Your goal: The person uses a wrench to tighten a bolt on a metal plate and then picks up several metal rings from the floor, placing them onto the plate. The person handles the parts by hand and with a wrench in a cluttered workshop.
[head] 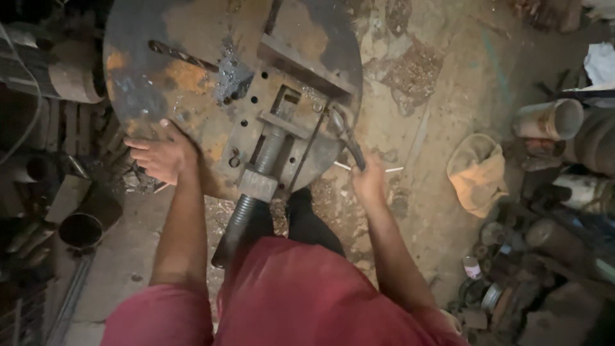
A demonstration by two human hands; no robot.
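Head view: left hand [160, 157] lies flat, fingers released, on the round steel tabletop [138, 77] edge, vise [278, 138] just beyond the fingertips. Right hand [368, 182] is clenched around dark pliers [343, 131] at the vise's side. Judged a clamping adjustment; next move calls for steady pliers grip.

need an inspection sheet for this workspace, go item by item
surface: round rusty steel table, worn, metal chips near its middle
job's things: vise bolted on the table, its threaded screw jutting over the near edge; dark pliers-like tool; thin white rod
clutter: loose drill bit lying on the table
grippers: left hand flat on the table rim; right hand gripping the tool's handles
cables: nothing seen for sure
surroundings: dirt floor, tan cloth, pipes and scrap at right, dark pipe ends at left
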